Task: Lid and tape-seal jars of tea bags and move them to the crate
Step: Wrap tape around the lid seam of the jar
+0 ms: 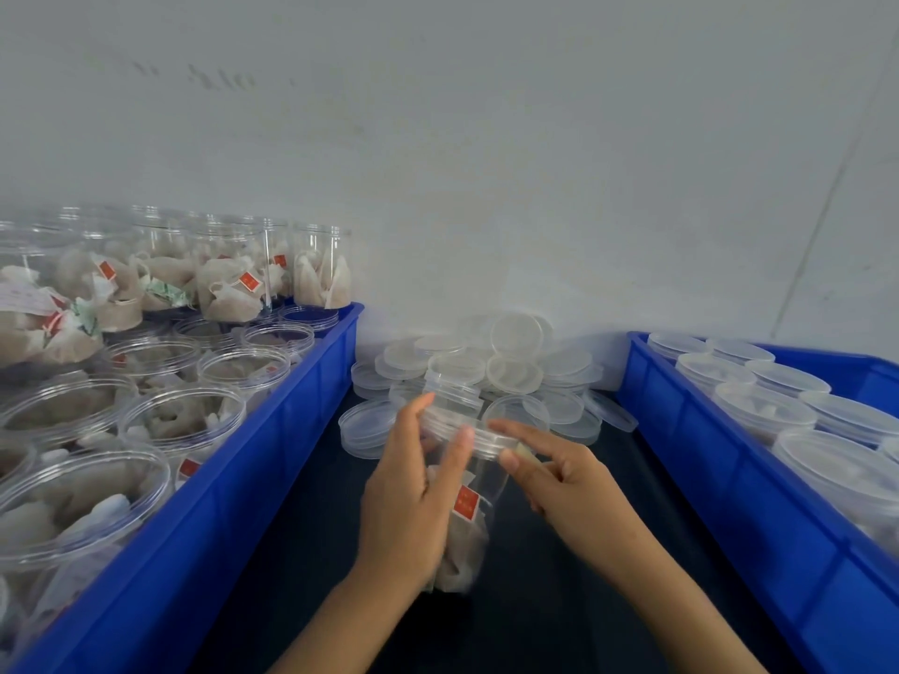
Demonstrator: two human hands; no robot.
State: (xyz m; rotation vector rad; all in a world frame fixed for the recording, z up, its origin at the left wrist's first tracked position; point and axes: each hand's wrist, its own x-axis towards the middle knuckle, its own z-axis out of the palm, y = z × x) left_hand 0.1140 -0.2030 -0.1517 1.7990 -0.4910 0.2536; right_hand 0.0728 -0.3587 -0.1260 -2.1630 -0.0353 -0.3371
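A clear plastic jar (464, 542) of tea bags with a red label stands tilted on the dark surface between two blue crates. My left hand (413, 498) grips its side, thumb and forefinger up at the rim. A clear lid (450, 398) sits tilted on top of the jar's mouth. My right hand (559, 474) reaches to the rim from the right and pinches something small and pale, maybe tape, between thumb and forefinger.
The left blue crate (272, 430) holds several open jars of tea bags. The right blue crate (720, 474) holds several lidded jars. A heap of loose clear lids (511, 367) lies against the white wall behind the held jar.
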